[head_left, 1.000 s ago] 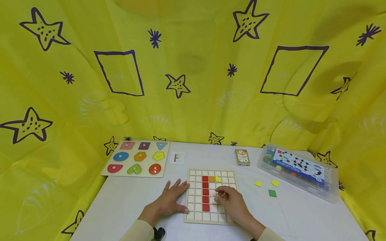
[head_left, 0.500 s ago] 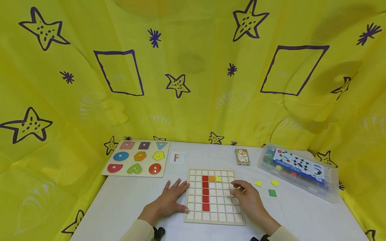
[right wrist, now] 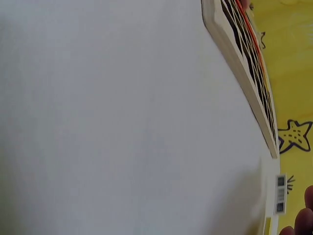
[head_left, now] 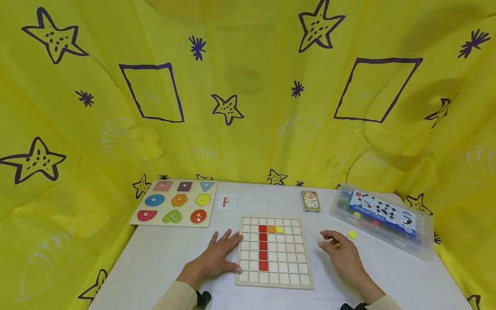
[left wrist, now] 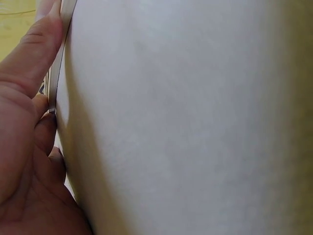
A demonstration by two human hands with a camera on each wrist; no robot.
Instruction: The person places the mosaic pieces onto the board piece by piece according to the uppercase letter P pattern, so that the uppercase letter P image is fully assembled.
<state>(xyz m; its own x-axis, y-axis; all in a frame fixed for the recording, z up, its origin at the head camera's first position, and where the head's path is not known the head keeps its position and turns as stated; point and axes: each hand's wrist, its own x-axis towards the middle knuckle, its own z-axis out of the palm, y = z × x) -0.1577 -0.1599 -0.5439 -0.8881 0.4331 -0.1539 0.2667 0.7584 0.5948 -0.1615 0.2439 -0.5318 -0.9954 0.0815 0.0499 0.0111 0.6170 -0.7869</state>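
Low in the middle of the head view, a wooden grid board lies on the white counter, holding a column of red tiles with an orange tile and a yellow tile beside its top. The left hand rests flat against the board's left edge, grip released, fingers spread. The right hand is right of the board, fingers loosely curled over the counter; whether that grip holds anything I cannot tell. A loose yellow tile lies just beyond it.
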